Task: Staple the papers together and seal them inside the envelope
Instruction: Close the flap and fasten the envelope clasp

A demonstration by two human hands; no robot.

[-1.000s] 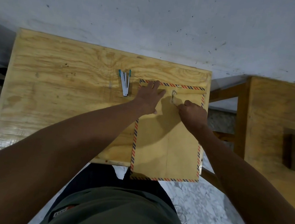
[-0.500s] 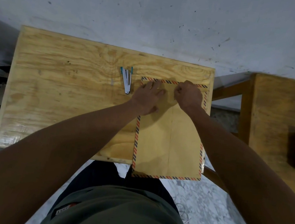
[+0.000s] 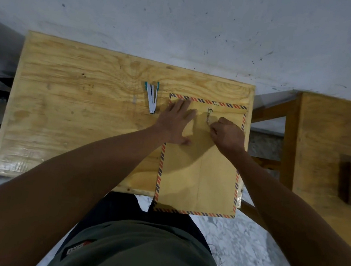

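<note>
While the brown envelope (image 3: 199,169) lies flat along the right side of the tabletop (image 3: 73,109), its near end overhanging the front edge toward the person's lap, both hands work at its far end, where the closure sits. The left hand (image 3: 177,122) is spread with straight fingers pressed on the upper left part of the envelope, apparently to pin the flap down and keep the whole thing from sliding. The right hand (image 3: 227,134) has its fingers curled, the fingertips pinched at the lower end of the string clasp (image 3: 209,115), a thin cord running between two small fasteners near the middle of the flap; I judge that it is winding or tightening the cord to hold the flap closed, though the cord itself is too fine to see within the pinch. No loose papers show anywhere, so they are most likely already inside the envelope, which cannot be confirmed from here. The stapler (image 3: 151,98) rests on the tabletop just left of the envelope, apart from both hands and lying with its arms splayed, which suggests that the stapling step is done and the tool has been set aside within reach. By that reading the task is near its end, with only the fastening left.
</note>
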